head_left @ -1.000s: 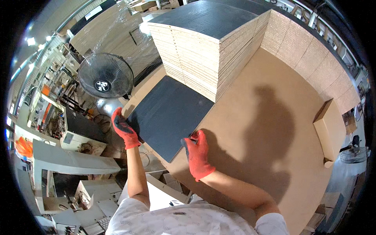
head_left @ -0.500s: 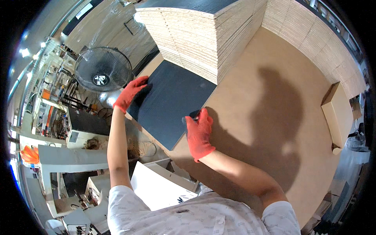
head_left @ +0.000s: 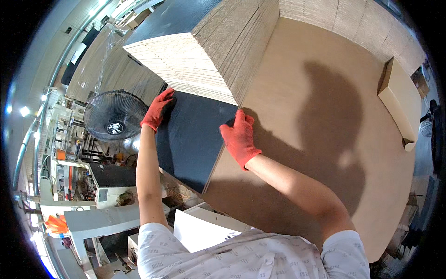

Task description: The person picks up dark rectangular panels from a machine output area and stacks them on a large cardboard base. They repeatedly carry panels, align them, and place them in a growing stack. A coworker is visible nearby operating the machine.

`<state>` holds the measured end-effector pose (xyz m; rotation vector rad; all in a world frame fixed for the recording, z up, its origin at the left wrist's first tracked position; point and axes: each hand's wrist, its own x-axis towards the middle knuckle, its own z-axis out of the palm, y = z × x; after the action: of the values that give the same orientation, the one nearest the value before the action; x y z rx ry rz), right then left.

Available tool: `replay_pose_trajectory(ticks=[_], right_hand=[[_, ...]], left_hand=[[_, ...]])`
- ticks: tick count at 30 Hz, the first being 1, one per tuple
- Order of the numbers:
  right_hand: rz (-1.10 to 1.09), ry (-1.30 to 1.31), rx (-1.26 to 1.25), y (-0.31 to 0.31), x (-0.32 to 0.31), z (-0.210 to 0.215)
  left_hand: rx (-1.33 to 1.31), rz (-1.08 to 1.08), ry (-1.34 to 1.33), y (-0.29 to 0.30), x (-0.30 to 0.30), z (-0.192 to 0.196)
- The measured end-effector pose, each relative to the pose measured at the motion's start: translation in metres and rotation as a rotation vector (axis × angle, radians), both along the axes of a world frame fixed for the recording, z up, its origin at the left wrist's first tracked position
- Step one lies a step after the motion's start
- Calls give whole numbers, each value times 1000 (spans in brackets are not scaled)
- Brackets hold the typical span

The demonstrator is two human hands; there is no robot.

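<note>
A tall stack of pale-edged particle boards (head_left: 223, 51) with a dark top face stands ahead of me. A dark, flat panel (head_left: 193, 144) stretches from its foot toward me. My left hand (head_left: 159, 110), in a red glove with dark fingertips, reaches to the panel's far left side near the stack's lower corner, fingers stretched out. My right hand (head_left: 240, 139), in a matching glove, is at the panel's right edge, fingers up by the stack's near lower corner and thumb spread apart over the panel. Its inner fingertips are partly hidden.
A wide brown sheet (head_left: 288, 107) spreads to the right, bearing my shadow. More stacked boards (head_left: 344, 23) line its far side, and a tan cardboard piece (head_left: 397, 102) lies at its right edge. A black fan (head_left: 114, 116) stands left, with a white machine (head_left: 111, 186) below it.
Both hands have moved forward along the panel's sides toward the foot of the stack. The view has shifted, and the stack appears farther left and closer.
</note>
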<state>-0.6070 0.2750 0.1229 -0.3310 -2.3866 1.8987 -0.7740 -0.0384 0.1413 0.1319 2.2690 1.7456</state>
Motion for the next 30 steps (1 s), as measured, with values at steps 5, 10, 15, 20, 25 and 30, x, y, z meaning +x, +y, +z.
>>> replay_pose_trajectory(ticks=[5,10,15,20,25,30], right_hand=[[-24,-47,63,-2,-2,6],[-7,64,161,1,1,-5],[19,143,134,4,0,-14],[43,160,83,11,-3,-16],[14,158,-132,16,-8,-23],[-29,163,-146,18,-10,-29]], left_hand=[[20,27,2,-7,-3,-8],[13,9,50,0,1,-6],[-38,17,104,-9,1,-12],[-47,43,149,3,2,-6],[38,801,950,64,8,19],[613,774,1066,178,17,82]])
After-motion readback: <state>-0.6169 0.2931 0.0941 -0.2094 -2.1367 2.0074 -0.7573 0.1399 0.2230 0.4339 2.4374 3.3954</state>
